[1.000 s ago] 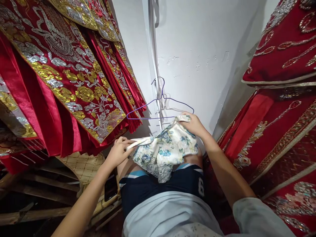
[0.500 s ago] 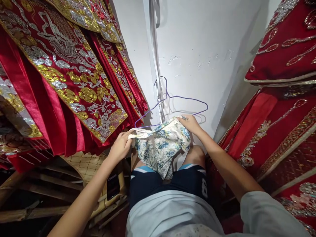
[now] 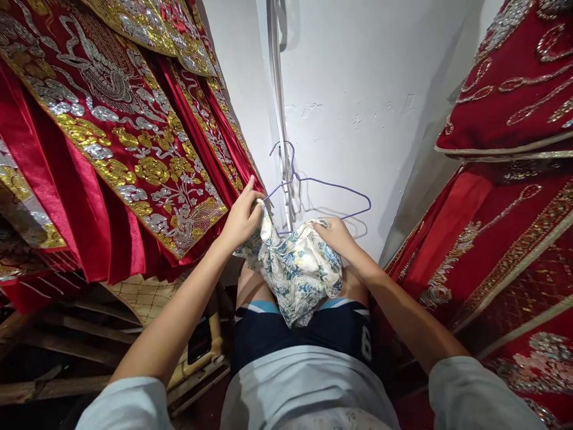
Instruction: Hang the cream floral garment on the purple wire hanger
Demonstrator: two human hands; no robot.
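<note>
A white garment with blue and yellow flowers (image 3: pixel 299 272) hangs between my hands above my lap. My left hand (image 3: pixel 244 220) pinches its upper left edge beside the left arm of a purple wire hanger (image 3: pixel 333 184). The garment's edge is pulled up near that arm. On the other side, my right hand (image 3: pixel 335 236) is closed on the garment's upper right edge, thumb on top. The hanger's hook points up, and its lower bar is partly hidden behind the cloth.
Red embroidered cloths with gold and silver sequins (image 3: pixel 152 170) hang at the left. More red beaded cloth (image 3: pixel 505 239) is at the right. A white wall (image 3: pixel 349 89) stands ahead. Bamboo furniture (image 3: pixel 197 370) with a dark phone-like object (image 3: pixel 199 341) is at the lower left.
My left hand has moved up and right, lifting the garment's left edge towards the hanger's left arm. The hanger has shifted slightly left. My right hand keeps its hold, slightly lower.
</note>
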